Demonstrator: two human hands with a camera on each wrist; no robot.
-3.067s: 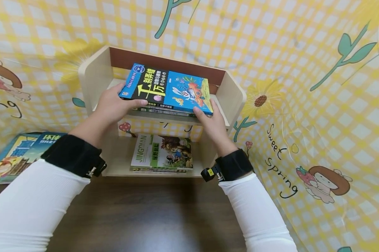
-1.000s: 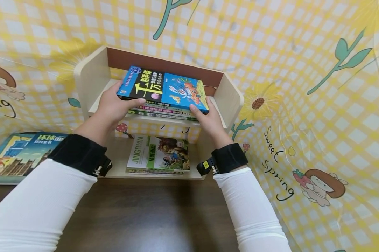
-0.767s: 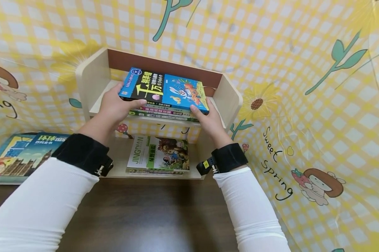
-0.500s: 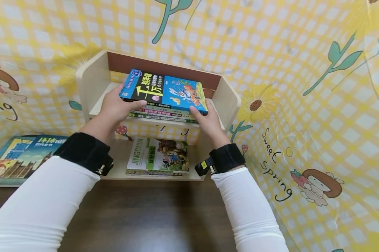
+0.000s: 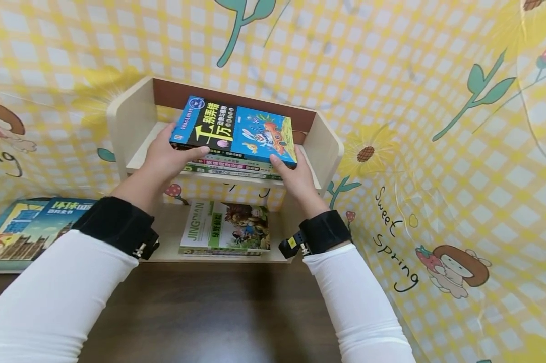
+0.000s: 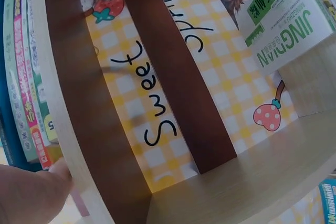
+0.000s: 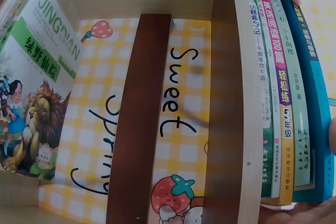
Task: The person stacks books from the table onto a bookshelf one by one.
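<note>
Blue book: glossy softcover, rectangular, cover printed with a cartoon rabbit and black-and-yellow lettering; held flat and slightly tilted on top of a stack of books lying on the upper board of a small shelf unit. It is gripped at its left near corner by the left hand, thumb laid across the cover and fingers curled beneath, and at its right near corner by the right hand, thumb pressed to the edge and fingers tucked under. Both forearms are extended forward and upward toward the shelf, clad in white ribbed sleeves with black wrist straps. The stack is shown edge-on in the right wrist view as thin coloured spines resting on the pale board. The shelf unit is made of light wood-grain board with rounded corners and a brown back rail. A green-covered book lies flat on the lower board. Another book lies on the dark wooden table at left.
</note>
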